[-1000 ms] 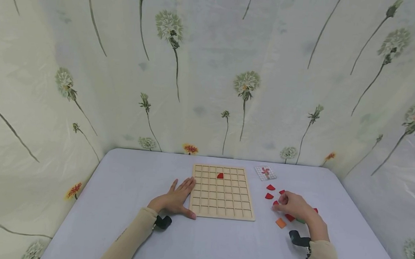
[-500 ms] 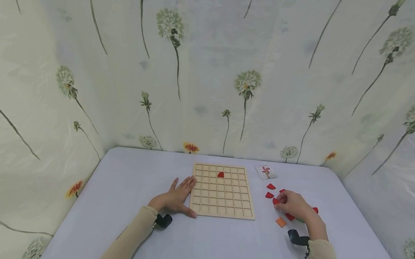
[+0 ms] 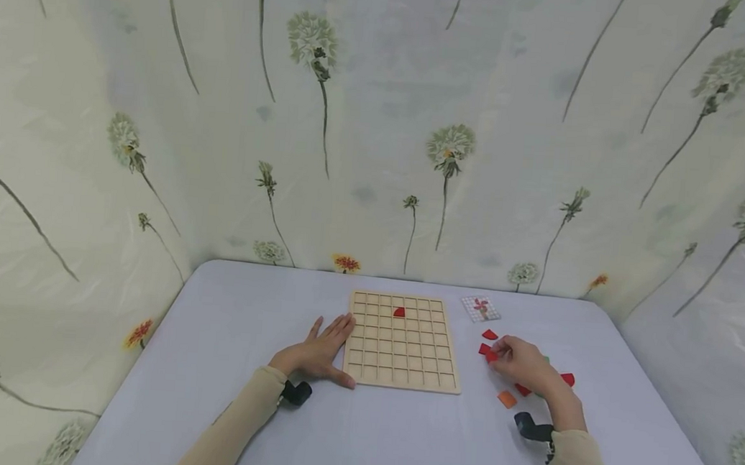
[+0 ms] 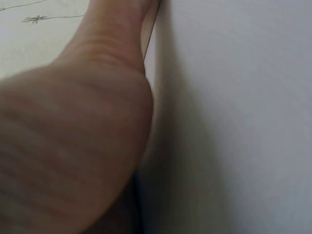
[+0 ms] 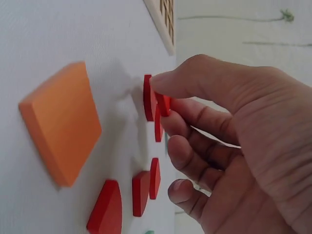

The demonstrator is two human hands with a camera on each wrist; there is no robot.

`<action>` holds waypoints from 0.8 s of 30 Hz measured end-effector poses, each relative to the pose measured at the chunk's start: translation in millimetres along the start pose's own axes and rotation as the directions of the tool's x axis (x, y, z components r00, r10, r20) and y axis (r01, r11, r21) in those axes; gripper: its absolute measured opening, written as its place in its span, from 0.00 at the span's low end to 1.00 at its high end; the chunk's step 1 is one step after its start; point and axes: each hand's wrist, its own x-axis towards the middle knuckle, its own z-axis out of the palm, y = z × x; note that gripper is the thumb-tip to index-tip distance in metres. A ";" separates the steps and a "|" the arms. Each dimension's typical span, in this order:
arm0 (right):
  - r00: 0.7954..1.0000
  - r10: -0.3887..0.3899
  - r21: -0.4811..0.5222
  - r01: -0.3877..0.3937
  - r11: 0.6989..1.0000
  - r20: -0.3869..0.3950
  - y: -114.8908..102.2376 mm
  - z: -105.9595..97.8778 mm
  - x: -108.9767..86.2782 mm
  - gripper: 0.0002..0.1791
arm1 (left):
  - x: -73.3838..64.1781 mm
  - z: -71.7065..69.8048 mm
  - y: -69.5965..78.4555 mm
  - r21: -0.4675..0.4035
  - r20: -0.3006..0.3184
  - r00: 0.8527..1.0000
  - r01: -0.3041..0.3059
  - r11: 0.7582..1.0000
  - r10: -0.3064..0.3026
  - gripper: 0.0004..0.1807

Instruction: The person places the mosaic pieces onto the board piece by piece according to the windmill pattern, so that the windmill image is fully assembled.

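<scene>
Fingers (image 5: 201, 116) of the right hand (image 3: 527, 363) pinch 1 red piece (image 5: 164, 105), now slightly shifted, so its pickup seems underway.

High head view looks forward, down; wrist views peer close along the bare left hand (image 4: 73, 131), bare right hand (image 5: 234, 122); head and right share the orange square tile (image 5: 63, 126)!

No readable text, labels, brands or numbers in any view. Grid board (image 3: 405, 348), printed card (image 3: 480, 308): nothing legible.
</scene>
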 end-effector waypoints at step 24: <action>0.972 -0.233 0.065 0.236 0.970 -0.043 -82.7 29.4 44.9 0.12 | 0.1 -1.5 -0.7 -0.008 -0.001 1.000 -0.008 1.000 0.008 0.71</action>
